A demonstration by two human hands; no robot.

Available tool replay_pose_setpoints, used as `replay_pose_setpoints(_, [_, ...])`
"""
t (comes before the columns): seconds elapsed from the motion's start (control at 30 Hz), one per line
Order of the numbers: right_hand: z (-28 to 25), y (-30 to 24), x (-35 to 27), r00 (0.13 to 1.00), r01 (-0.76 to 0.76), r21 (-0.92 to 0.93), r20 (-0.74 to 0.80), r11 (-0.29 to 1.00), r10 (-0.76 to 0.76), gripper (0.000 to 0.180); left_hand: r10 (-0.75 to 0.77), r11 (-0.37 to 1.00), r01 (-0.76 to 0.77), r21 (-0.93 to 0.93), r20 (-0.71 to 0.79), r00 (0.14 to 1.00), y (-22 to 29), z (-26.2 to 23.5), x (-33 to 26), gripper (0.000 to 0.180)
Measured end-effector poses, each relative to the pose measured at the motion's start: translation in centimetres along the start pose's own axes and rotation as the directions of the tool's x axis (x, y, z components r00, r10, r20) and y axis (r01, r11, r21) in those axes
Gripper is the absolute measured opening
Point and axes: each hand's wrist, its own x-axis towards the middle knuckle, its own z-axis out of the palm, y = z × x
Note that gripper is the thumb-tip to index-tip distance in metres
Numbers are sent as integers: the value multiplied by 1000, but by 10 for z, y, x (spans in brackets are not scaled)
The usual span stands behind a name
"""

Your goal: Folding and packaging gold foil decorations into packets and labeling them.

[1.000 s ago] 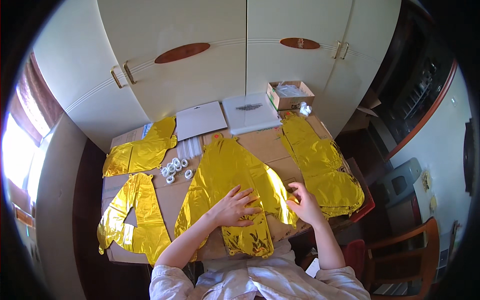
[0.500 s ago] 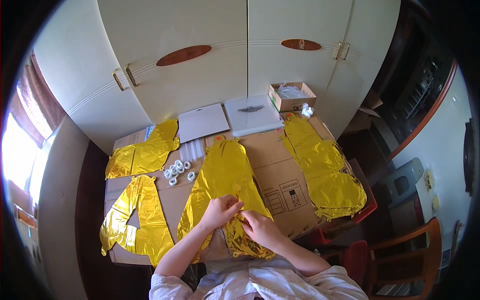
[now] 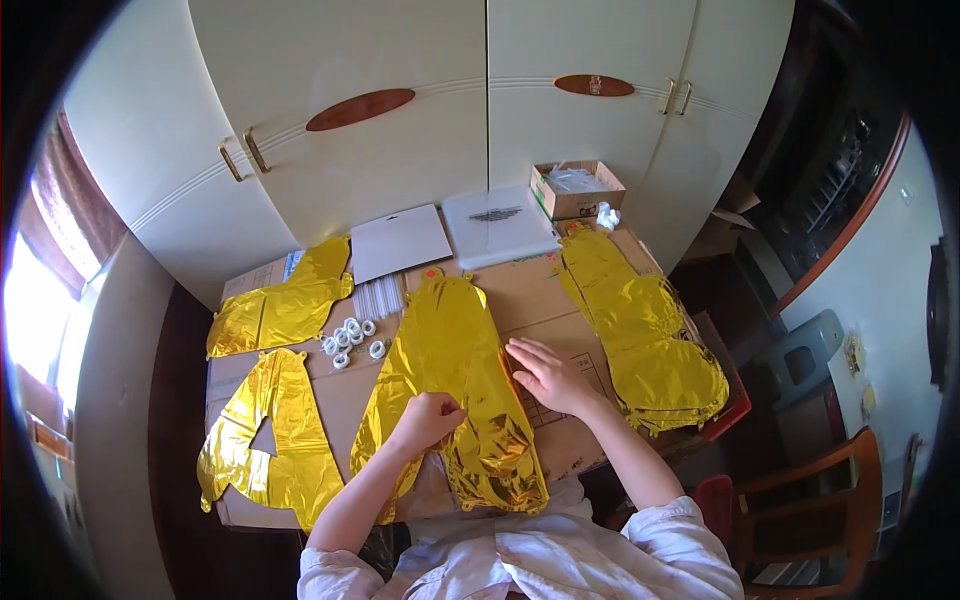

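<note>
A flat gold foil balloon (image 3: 440,330), shaped like a letter with two legs, lies in front of me on the cardboard-covered table. My left hand (image 3: 428,420) is closed over its middle, fingers curled in; what they grip, if anything, is hidden. Just past the balloon's right edge my right hand (image 3: 552,378) is open, palm down, fingers stretched toward the foil. The balloon's lower right leg looks crumpled and shiny. More flat gold foil balloons lie about: an angular one (image 3: 275,300) at the far left, a letter-shaped one (image 3: 295,430) at the near left, a rounded one (image 3: 640,340) at the right.
Several small white rolls (image 3: 350,335) sit left of the middle balloon, beside a bundle of white sticks (image 3: 378,297). At the back are a pale board (image 3: 402,243), a clear plastic sleeve (image 3: 500,245), a cardboard box (image 3: 577,200) and crumpled white paper (image 3: 608,215). A wooden chair (image 3: 810,500) stands at right.
My right hand has moved away from my left, up and to the right, and its fingers have opened out. The left hand stays near the balloon's middle, still closed.
</note>
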Motion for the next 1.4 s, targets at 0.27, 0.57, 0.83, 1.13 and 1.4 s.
replay_pose_setpoints(0.27, [14,-7,-1,984,73,-132,171,988,-50,51,20,998,-20,52,-7,1000,-3,-5,-4,26])
replay_pose_setpoints(0.57, [9,-20,-7,969,80,-172,243,982,-36,53,46,991,-46,129,2,999,-10,-7,-2,25])
replay_pose_setpoints(0.83, [14,-20,-8,962,99,-171,267,980,-51,60,100,987,-101,127,10,995,-15,-6,-1,22])
replay_pose_setpoints(1.13, [16,-20,-9,950,114,-243,311,963,-33,60,171,884,-105,455,-105,980,12,-12,-5,25])
replay_pose_setpoints(1.4, [9,-28,-2,928,82,-265,372,961,23,56,696,586,-646,489,106,710,23,18,50,42])
